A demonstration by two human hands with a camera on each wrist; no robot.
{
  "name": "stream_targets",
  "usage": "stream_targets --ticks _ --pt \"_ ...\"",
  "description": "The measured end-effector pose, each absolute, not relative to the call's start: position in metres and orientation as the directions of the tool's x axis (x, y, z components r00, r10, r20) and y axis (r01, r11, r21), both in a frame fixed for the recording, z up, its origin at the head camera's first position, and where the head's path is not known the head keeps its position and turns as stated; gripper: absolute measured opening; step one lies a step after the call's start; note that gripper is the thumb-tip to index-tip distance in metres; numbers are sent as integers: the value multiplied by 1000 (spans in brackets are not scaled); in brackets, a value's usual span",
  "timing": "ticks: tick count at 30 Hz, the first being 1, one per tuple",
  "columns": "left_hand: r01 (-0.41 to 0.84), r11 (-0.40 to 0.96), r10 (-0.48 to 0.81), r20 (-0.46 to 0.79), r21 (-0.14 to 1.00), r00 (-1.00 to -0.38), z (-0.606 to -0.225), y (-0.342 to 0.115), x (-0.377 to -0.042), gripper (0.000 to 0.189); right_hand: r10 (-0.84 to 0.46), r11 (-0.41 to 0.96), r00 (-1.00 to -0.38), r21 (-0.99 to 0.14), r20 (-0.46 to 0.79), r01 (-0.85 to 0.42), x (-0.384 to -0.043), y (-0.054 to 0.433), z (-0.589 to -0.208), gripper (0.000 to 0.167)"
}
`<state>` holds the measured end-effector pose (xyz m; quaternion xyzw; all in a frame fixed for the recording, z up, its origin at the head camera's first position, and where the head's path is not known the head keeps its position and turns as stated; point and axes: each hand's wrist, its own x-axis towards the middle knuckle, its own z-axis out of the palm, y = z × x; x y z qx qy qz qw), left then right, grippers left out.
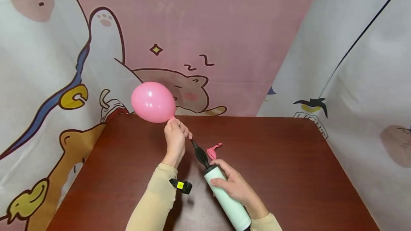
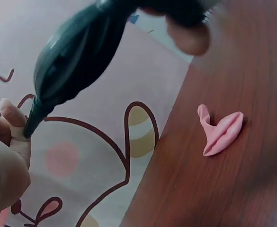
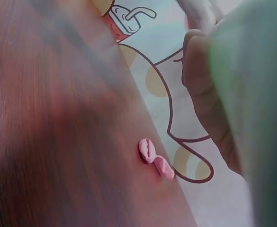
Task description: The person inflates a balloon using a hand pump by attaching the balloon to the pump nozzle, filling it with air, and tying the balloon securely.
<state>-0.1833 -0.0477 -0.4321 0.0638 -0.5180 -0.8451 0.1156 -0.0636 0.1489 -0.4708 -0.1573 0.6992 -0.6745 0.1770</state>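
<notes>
An inflated pink balloon stands up from my left hand, whose fingers pinch it at the neck. My right hand grips the pale green barrel of a balloon pump, thumb on the near side. The pump slants up and left, and its black ribbed nozzle has its tip right at a finger of the left hand in the left wrist view. Just beyond the right fingertips, a limp pink balloon lies on the table; the right wrist view shows this uninflated balloon too.
The brown wooden table reaches back to a cartoon-printed cloth hanging behind it. A black strap with a small camera sits on the left wrist over the sleeve.
</notes>
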Motion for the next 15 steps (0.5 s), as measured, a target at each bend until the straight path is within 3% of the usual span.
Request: stream_targets --ticks 7,15 --pt "131 -300 -221 64 945 -973 -432 -60 -184 38 -363 73 -925 -994 -107 87 -60 158 -472 47" --pt "62 -233 -67 48 970 -997 -437 -68 -172 34 -39 249 -990 -961 -136 122 -75 171 -477 43"
